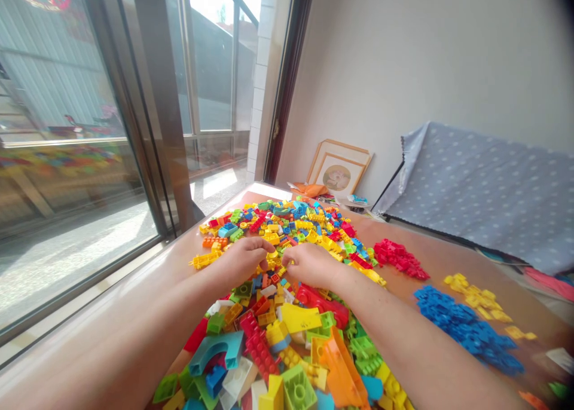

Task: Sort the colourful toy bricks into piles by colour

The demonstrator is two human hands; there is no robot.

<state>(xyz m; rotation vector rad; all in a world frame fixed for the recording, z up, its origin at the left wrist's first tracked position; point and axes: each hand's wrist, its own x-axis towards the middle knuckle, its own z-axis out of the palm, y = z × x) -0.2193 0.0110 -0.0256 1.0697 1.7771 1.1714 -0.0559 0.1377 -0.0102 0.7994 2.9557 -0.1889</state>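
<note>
Nearest, an orange piece (343,368) lay on a long heap of mixed toy bricks (264,305) running up a brown table (442,257). Over its middle, the left hand (249,257) and the right hand (311,263) were close together, fingers partly curled; whether either gripped a brick could not be told. To the right sat a blue pile (466,329), a yellow pile (478,296) and a red pile (399,259). Beyond, picture frames (337,179) leaned against a pale wall (381,69).
</note>
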